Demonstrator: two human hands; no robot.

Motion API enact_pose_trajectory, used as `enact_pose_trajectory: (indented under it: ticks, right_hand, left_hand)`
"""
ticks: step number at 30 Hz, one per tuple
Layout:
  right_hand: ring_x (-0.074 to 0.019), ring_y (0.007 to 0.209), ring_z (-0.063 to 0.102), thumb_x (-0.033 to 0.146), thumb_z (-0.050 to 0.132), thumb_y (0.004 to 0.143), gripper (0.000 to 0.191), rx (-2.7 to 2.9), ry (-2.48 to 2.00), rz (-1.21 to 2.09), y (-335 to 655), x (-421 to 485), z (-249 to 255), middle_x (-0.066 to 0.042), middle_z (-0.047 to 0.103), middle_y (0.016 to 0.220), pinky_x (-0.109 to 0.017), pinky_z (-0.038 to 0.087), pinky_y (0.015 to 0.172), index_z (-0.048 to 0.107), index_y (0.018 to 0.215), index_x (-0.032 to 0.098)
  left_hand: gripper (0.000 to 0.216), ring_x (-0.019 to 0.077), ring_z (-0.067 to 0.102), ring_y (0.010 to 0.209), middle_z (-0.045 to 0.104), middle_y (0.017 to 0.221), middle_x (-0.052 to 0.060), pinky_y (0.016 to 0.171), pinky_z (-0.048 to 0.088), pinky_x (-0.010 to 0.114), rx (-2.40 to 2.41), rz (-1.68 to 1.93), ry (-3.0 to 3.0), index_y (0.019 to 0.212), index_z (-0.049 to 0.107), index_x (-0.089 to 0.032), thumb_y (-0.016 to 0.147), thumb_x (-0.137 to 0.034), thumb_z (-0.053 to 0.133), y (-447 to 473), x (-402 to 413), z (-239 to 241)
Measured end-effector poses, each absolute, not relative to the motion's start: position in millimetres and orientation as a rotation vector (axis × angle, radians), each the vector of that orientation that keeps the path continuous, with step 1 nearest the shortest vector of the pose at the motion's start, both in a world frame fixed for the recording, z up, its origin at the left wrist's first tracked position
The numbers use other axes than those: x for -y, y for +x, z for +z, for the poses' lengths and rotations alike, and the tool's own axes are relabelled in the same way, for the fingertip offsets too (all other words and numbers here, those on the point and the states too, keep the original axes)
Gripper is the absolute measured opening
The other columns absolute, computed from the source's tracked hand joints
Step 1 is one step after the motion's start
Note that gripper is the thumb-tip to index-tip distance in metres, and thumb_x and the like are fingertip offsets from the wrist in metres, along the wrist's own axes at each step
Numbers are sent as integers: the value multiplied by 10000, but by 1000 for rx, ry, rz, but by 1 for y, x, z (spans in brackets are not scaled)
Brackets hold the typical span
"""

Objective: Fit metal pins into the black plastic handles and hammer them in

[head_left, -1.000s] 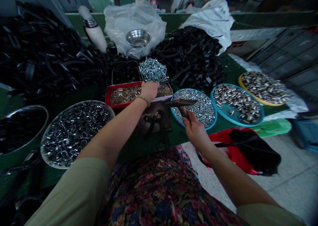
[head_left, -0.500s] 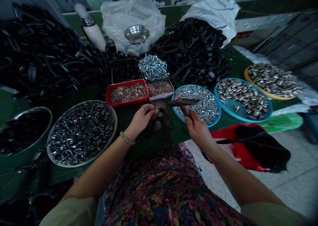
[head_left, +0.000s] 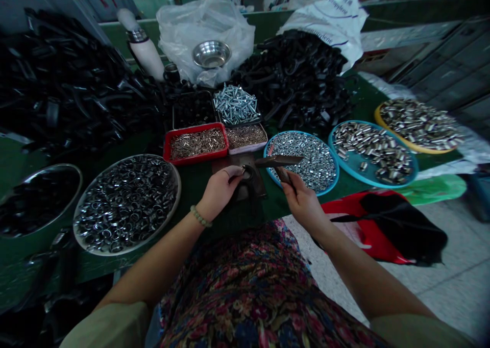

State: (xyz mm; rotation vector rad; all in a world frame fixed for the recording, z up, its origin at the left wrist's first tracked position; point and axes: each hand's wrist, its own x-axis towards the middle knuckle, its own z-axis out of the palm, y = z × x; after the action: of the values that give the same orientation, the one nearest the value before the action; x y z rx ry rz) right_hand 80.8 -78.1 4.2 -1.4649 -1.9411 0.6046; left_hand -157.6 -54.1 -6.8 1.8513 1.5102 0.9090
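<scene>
My left hand [head_left: 220, 191] is closed in a pinch over a black clamp part [head_left: 248, 180] lying on a small dark metal block [head_left: 255, 187] at the table's front edge. What the fingers pinch is too small to make out. My right hand [head_left: 304, 201] grips the handle of a small hammer [head_left: 278, 162], whose head hovers level just right of the block, over the edge of the blue plate of nuts [head_left: 306, 159].
A red tray of small pins [head_left: 195, 143] and a pale tray [head_left: 245, 136] sit behind the block, with screws [head_left: 235, 105] further back. A steel bowl of rings [head_left: 126, 200] lies left. Plates of sleeves [head_left: 373, 151] [head_left: 419, 123] stand right. Black parts [head_left: 294, 77] are heaped behind.
My left hand drew back from the trays of pins to the block and now pinches at the black part there. The hammer stayed raised, barely moving.
</scene>
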Motion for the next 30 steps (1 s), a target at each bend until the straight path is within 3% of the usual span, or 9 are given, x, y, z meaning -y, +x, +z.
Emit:
enact_pose_trajectory:
  ticks: [7,16,21,26,30]
  right_hand:
    - [-251,967,677,359,414,947,364,1928,-1471,630,81,78,7,-113,692,1091,-362,530,808,509,1262,201]
    - [-256,928,687,347,425,938,357,1922,-1499,638,82,81,8,-113,705,1055,-367,537,773,516,1248,196]
    - [-257,1001,675,323,413,940,358,2000,-1449,670,77,82,12,-114,692,1113,-382,536,829,503,1263,197]
    - [-251,1108,634,284,400,942,436,2180,-1380,686,65,83,26,-99,617,1283,-405,512,927,425,1373,227]
    - [-270,1057,657,270,397,946,453,2329,-1395,675,59,81,34,-120,637,1244,-426,530,882,415,1395,215]
  left_hand:
    - [300,184,540,855,556,967,65,781,451,300,-1699,543,2332,973,656,-191,955,-357,406,-150,57,-13]
    - [242,226,525,906,565,1018,85,766,443,332,-1627,222,2594,1094,615,-222,921,-216,446,-148,63,-8]
    - [238,240,537,978,573,1065,92,854,464,351,-1582,269,2511,1099,616,-207,904,-218,481,-152,70,0]
    - [468,252,529,1068,527,1216,116,938,465,383,-1682,540,2302,1347,437,-210,893,-291,521,-169,106,-3]
    - [395,257,546,1019,569,1160,112,899,484,393,-1713,477,2305,1298,502,-237,904,-251,485,-178,129,-15]
